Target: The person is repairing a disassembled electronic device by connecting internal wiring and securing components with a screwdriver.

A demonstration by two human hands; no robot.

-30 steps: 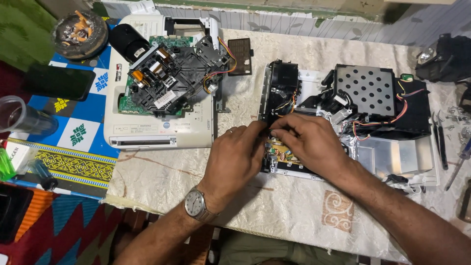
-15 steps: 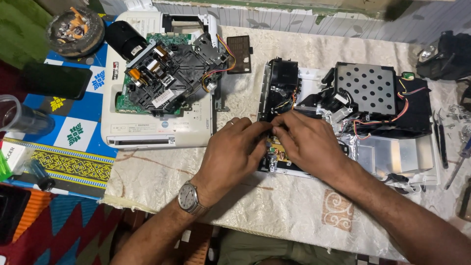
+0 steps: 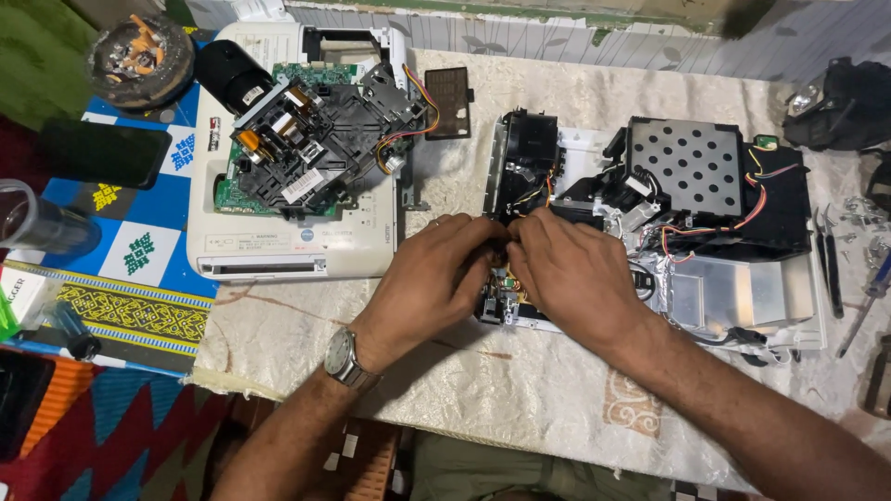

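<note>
Both my hands meet over the front left corner of an opened white device (image 3: 742,297) with a black perforated metal box (image 3: 689,167), coloured wires and a black module (image 3: 526,162). My left hand (image 3: 429,278), with a wristwatch, curls its fingers toward a small part at the device's edge. My right hand (image 3: 571,274) covers that same spot from the right, its fingertips touching the left hand's. What the fingers pinch is hidden beneath them. A small green board (image 3: 507,283) shows between the hands.
A second opened white device (image 3: 288,246) with a green circuit board and black mechanism lies at the left. A black grille piece (image 3: 451,90), a dark phone (image 3: 97,153), a clear cup (image 3: 32,223), a round coil part (image 3: 139,57), and tools (image 3: 831,264) lie around on the cloth-covered table.
Both hands have shifted slightly up and closer together over the device's corner; the view has drifted a little. Nothing else moved.
</note>
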